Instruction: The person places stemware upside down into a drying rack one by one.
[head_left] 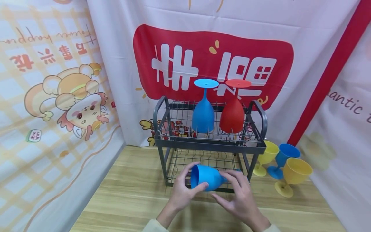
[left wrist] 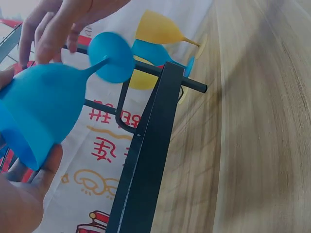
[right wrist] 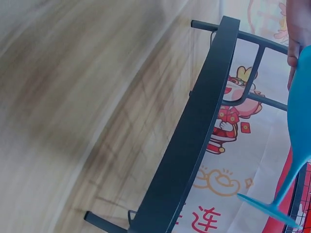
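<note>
A blue plastic goblet (head_left: pixel 209 178) lies sideways in the air before the rack's lower tier, its mouth to the left. My left hand (head_left: pixel 185 187) grips it by the bowl near the rim, thumb in front and fingers behind. My right hand (head_left: pixel 239 196) is at the stem end, fingers loosely bent and overlapping the bowl's base in the head view, thumb apart from it. In the left wrist view the goblet's stem and round foot (left wrist: pixel 112 57) stick out free of any grip. The right wrist view shows the goblet (right wrist: pixel 299 111) with its foot downward.
A dark two-tier metal rack (head_left: pixel 210 146) stands against the printed cloth. On its top tier, a blue goblet (head_left: pixel 203 116) and a red goblet (head_left: pixel 232 117) rest upside down. Right of the rack stand two yellow goblets (head_left: pixel 298 170) and another blue goblet (head_left: pixel 285 156), upright on the wooden table (head_left: pixel 124 193).
</note>
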`<act>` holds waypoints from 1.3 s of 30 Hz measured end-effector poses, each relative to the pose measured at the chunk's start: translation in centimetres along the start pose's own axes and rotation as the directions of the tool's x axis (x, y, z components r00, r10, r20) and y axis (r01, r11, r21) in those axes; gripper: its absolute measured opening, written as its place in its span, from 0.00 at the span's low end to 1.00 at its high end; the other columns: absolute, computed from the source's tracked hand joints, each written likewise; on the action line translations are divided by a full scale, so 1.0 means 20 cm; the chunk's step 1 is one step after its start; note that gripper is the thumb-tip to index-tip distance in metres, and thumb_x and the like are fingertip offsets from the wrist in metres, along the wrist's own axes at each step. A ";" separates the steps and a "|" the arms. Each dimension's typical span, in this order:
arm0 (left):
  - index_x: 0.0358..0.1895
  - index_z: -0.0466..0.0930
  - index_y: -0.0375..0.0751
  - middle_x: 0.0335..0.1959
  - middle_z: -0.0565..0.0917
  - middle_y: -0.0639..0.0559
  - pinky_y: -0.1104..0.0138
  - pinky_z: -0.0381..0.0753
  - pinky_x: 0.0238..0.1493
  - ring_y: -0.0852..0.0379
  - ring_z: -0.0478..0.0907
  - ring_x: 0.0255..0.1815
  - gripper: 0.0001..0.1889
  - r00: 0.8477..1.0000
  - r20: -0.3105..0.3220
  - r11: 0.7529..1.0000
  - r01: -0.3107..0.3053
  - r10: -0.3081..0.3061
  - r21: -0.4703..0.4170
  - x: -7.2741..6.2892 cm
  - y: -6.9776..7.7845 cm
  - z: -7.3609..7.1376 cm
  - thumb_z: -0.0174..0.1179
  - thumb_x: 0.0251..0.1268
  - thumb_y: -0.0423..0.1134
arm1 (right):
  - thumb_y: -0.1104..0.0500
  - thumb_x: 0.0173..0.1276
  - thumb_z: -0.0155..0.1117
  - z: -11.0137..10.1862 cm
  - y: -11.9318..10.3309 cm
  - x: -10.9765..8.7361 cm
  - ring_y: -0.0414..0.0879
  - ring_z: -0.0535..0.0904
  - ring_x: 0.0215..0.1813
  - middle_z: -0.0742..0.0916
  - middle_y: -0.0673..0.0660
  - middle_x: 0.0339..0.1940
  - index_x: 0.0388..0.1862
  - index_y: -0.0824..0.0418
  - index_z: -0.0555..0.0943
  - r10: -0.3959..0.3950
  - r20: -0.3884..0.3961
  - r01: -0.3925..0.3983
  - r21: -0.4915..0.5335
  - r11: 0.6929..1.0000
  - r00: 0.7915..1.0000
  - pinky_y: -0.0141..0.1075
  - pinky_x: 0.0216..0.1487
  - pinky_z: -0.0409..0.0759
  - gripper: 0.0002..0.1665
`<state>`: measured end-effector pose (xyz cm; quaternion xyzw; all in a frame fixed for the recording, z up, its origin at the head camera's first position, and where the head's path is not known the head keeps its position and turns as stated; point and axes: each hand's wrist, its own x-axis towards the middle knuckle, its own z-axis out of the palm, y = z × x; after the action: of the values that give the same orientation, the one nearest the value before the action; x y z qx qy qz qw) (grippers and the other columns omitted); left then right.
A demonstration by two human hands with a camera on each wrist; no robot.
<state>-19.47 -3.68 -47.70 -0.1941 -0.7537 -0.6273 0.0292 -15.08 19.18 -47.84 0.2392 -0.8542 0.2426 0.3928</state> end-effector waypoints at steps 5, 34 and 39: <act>0.74 0.70 0.65 0.68 0.75 0.42 0.59 0.87 0.55 0.45 0.77 0.60 0.34 0.996 -0.092 0.994 0.004 -0.014 -0.111 0.00 0.00 0.00 0.73 0.66 0.45 | 0.44 0.52 0.88 0.02 -0.01 -0.04 0.41 0.82 0.46 0.88 0.47 0.48 0.51 0.53 0.87 -0.012 0.012 0.012 0.024 1.000 1.000 0.32 0.47 0.83 0.30; 0.78 0.62 0.49 0.71 0.75 0.40 0.47 0.84 0.63 0.42 0.78 0.67 0.50 0.988 0.128 0.996 0.085 -0.084 -0.005 -0.06 -0.21 0.09 0.83 0.53 0.49 | 0.48 0.59 0.85 0.06 -0.08 -0.01 0.49 0.85 0.56 0.87 0.52 0.61 0.73 0.49 0.77 0.544 0.355 -0.648 0.349 0.677 0.760 0.37 0.52 0.89 0.44; 0.78 0.63 0.50 0.71 0.77 0.41 0.47 0.85 0.62 0.41 0.79 0.67 0.51 0.985 0.155 0.997 0.073 -0.076 0.027 -0.06 -0.22 0.12 0.83 0.51 0.49 | 0.43 0.54 0.87 0.07 -0.09 0.00 0.49 0.83 0.59 0.85 0.50 0.63 0.73 0.45 0.77 0.490 0.358 -0.598 0.328 0.731 0.795 0.40 0.52 0.90 0.47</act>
<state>-19.26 -2.36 -52.71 -0.2141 -0.7669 -0.6028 -0.0513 -14.84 16.97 -48.35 0.0842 -0.8544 0.4955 0.1321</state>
